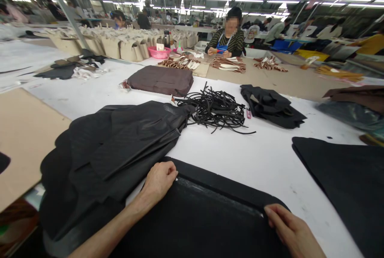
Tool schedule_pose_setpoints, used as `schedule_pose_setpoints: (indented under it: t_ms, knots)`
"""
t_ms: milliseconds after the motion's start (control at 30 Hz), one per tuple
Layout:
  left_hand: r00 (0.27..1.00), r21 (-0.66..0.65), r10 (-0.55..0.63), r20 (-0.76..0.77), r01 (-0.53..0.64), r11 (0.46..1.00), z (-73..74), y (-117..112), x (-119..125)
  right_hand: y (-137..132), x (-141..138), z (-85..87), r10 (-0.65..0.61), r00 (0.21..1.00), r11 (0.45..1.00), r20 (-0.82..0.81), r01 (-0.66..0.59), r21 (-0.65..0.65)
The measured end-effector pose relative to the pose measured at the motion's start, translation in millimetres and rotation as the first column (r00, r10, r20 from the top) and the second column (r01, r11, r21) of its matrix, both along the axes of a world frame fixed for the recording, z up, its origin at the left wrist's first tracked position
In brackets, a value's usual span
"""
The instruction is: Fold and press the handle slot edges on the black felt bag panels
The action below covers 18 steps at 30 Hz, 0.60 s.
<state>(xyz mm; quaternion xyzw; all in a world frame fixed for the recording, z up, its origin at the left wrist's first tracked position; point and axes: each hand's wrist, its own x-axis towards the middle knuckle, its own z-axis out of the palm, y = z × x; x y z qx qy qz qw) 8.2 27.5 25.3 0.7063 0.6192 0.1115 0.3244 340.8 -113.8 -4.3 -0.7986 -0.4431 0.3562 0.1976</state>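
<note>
A large black panel [204, 214] with a folded, rounded far edge lies on the white table [240, 154] right in front of me. My left hand [159, 180] is closed, pinching the panel's far left corner. My right hand [288, 228] lies at the far right corner, fingers curled over the folded edge. A pile of black striped fabric pieces [114, 146] sits just left of my left hand. Beyond it is a tangle of black straps [216, 108].
A brown folded piece [162, 80] and a black bundle [270, 106] lie farther back. Another black sheet [348, 182] is at the right. Cardboard [24, 134] covers the left. A person in a striped top [228, 40] works across the table among beige bags [126, 46].
</note>
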Motion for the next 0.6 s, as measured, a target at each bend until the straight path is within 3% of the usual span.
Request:
schedule_pose_setpoints:
  t_ms: [133,333,600]
  knots:
    - [0.999,0.002,-0.012,-0.047,0.012,1.000,-3.5,1.6,-1.1,-0.1,-0.5,-1.5,0.005,0.999,1.000,0.053,-0.005,-0.005]
    - [0.993,0.001,-0.034,-0.110,0.034,0.999,-3.8,1.5,0.0,3.3,0.7,-3.9,0.032,0.995,0.993,0.097,-0.021,-0.114]
    - [0.969,-0.014,-0.097,-0.229,0.097,0.995,-4.8,2.2,0.0,2.7,-12.8,5.5,-0.003,0.989,1.000,0.149,0.005,-0.017]
